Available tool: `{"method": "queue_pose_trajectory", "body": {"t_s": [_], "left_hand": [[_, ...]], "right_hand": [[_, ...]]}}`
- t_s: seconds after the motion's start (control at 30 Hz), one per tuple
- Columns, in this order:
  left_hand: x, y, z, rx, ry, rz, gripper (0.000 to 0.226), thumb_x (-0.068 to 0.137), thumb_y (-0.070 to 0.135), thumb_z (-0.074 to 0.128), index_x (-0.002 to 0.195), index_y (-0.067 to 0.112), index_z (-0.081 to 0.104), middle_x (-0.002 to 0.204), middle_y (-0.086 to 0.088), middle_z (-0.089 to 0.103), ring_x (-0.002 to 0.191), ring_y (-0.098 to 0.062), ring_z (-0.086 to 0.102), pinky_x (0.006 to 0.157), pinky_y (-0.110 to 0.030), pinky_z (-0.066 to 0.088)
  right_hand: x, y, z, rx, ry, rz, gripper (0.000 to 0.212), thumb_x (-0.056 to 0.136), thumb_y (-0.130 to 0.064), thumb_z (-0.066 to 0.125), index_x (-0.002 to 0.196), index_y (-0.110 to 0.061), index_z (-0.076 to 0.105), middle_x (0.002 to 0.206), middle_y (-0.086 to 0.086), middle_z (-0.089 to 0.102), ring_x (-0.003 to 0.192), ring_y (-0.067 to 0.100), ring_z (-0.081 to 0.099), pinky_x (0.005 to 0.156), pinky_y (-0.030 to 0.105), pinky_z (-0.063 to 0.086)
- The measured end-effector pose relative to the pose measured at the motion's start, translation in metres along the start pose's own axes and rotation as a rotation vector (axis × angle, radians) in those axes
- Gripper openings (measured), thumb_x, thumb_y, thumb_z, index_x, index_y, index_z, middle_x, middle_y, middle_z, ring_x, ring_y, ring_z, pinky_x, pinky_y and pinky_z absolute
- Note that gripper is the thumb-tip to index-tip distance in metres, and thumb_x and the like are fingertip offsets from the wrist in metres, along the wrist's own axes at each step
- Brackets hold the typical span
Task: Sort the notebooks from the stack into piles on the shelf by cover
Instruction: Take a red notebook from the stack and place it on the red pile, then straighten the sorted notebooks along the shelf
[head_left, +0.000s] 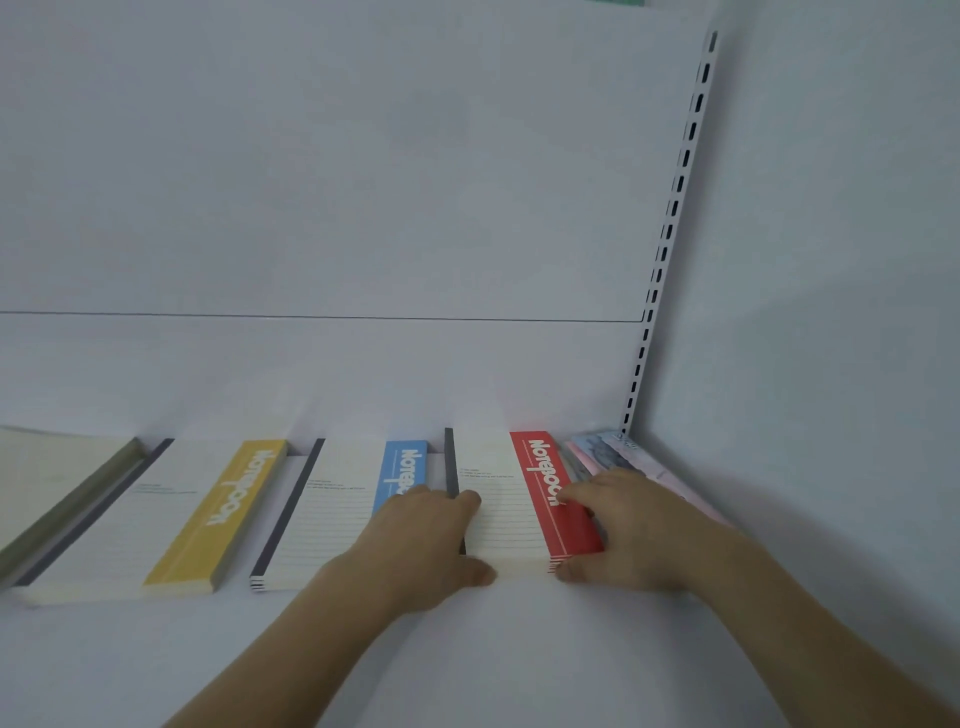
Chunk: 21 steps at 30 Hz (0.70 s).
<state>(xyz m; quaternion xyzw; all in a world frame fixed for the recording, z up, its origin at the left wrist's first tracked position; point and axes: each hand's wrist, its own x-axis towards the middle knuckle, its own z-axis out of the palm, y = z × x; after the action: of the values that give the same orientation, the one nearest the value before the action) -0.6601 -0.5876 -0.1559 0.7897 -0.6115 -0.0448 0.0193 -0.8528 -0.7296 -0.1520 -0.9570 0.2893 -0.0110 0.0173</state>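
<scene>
Both hands are resting on the red notebook pile (519, 499), which is lying flat on the white shelf (467, 649) as the fourth pile from the left. The left hand (426, 540) is clasping the pile's left edge, its fingers curled over the top near the dark spine and its thumb pressing against the near end. The right hand (623, 530) is clasping the right edge, with its fingers lying over the red band of the cover and its thumb at the near corner. So both hands are closed around that one pile, one at each side.

To the left, the blue notebook pile (343, 509) is lying just beside it, partly hidden under the left hand. Further left the yellow notebook pile (171, 519) is sitting apart from the blue one. At the far left edge a green notebook pile (62, 483) is showing only in part. To the right of the red pile, a marbled pink and blue notebook pile (613, 452) is lying against the side wall, by the slotted upright (670, 228), mostly covered by the right hand.
</scene>
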Motion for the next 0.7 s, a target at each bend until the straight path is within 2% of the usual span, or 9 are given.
{"method": "queue_pose_trajectory", "body": {"t_s": [0.1, 0.2, 0.27, 0.33, 0.4, 0.47, 0.53, 0.6, 0.7], "left_hand": [[-0.001, 0.003, 0.002, 0.037, 0.016, -0.016, 0.063, 0.089, 0.063, 0.056, 0.137, 0.025, 0.042, 0.115, 0.001, 0.057, 0.114, -0.020, 0.048, 0.099, -0.036, 0.042], [-0.004, 0.005, 0.007, 0.124, 0.078, -0.031, 0.068, 0.088, 0.066, 0.052, 0.141, 0.026, 0.041, 0.133, -0.002, 0.049, 0.133, -0.025, 0.035, 0.116, -0.043, 0.027], [-0.008, 0.006, 0.012, 0.137, 0.134, -0.037, 0.070, 0.088, 0.067, 0.051, 0.143, 0.026, 0.038, 0.143, -0.004, 0.040, 0.141, -0.028, 0.025, 0.120, -0.045, 0.020], [-0.013, 0.009, 0.013, 0.112, 0.184, -0.039, 0.075, 0.087, 0.070, 0.049, 0.146, 0.026, 0.035, 0.150, -0.003, 0.033, 0.146, -0.028, 0.017, 0.122, -0.045, 0.015], [-0.020, 0.012, 0.012, 0.075, 0.253, -0.052, 0.077, 0.088, 0.072, 0.047, 0.148, 0.026, 0.032, 0.154, -0.001, 0.029, 0.149, -0.026, 0.012, 0.123, -0.042, 0.012], [-0.027, 0.015, 0.013, 0.027, 0.345, -0.070, 0.070, 0.091, 0.068, 0.045, 0.146, 0.026, 0.036, 0.153, 0.000, 0.034, 0.149, -0.024, 0.017, 0.123, -0.040, 0.014], [-0.036, 0.015, 0.013, -0.011, 0.435, -0.092, 0.059, 0.092, 0.062, 0.044, 0.134, 0.022, 0.053, 0.141, -0.002, 0.050, 0.141, -0.027, 0.037, 0.117, -0.041, 0.030], [-0.046, 0.009, 0.015, -0.035, 0.494, -0.122, 0.056, 0.089, 0.058, 0.041, 0.119, 0.018, 0.065, 0.125, -0.005, 0.063, 0.126, -0.030, 0.054, 0.106, -0.044, 0.045], [-0.067, -0.006, 0.016, -0.048, 0.530, -0.170, 0.054, 0.090, 0.055, 0.042, 0.121, 0.017, 0.064, 0.129, -0.007, 0.063, 0.127, -0.031, 0.054, 0.104, -0.046, 0.047]], "right_hand": [[-0.001, 0.003, 0.002, -0.002, 0.003, -0.011, 0.073, 0.070, -0.079, 0.057, 0.126, -0.032, 0.051, 0.112, -0.005, 0.056, 0.110, 0.015, 0.048, 0.100, 0.033, 0.039], [-0.003, 0.005, 0.003, -0.082, 0.013, -0.016, 0.077, 0.070, -0.085, 0.048, 0.127, -0.032, 0.051, 0.113, -0.005, 0.055, 0.112, 0.016, 0.046, 0.102, 0.033, 0.036], [-0.006, 0.005, 0.003, -0.117, 0.029, -0.021, 0.079, 0.069, -0.088, 0.041, 0.125, -0.033, 0.052, 0.115, -0.007, 0.054, 0.115, 0.016, 0.044, 0.104, 0.033, 0.035], [-0.010, 0.001, 0.001, -0.108, 0.092, -0.019, 0.079, 0.070, -0.088, 0.035, 0.123, -0.031, 0.054, 0.118, -0.008, 0.053, 0.119, 0.017, 0.043, 0.104, 0.034, 0.036], [-0.013, -0.006, 0.001, -0.088, 0.205, -0.015, 0.076, 0.077, -0.082, 0.033, 0.128, -0.029, 0.053, 0.130, -0.006, 0.051, 0.129, 0.018, 0.039, 0.109, 0.036, 0.034], [-0.014, -0.017, 0.002, -0.059, 0.300, -0.021, 0.073, 0.082, -0.076, 0.028, 0.131, -0.028, 0.052, 0.137, -0.005, 0.048, 0.135, 0.019, 0.035, 0.112, 0.038, 0.033], [-0.015, -0.030, 0.006, -0.025, 0.346, -0.037, 0.070, 0.083, -0.072, 0.027, 0.129, -0.027, 0.055, 0.137, -0.003, 0.048, 0.138, 0.021, 0.034, 0.112, 0.039, 0.034], [-0.016, -0.046, 0.012, -0.012, 0.355, -0.049, 0.069, 0.087, -0.070, 0.027, 0.133, -0.026, 0.054, 0.142, 0.000, 0.047, 0.142, 0.023, 0.030, 0.115, 0.039, 0.031], [-0.019, -0.076, 0.015, 0.037, 0.359, -0.071, 0.078, 0.088, -0.072, 0.020, 0.147, -0.025, 0.041, 0.156, 0.003, 0.035, 0.148, 0.024, 0.020, 0.118, 0.036, 0.017]]}}
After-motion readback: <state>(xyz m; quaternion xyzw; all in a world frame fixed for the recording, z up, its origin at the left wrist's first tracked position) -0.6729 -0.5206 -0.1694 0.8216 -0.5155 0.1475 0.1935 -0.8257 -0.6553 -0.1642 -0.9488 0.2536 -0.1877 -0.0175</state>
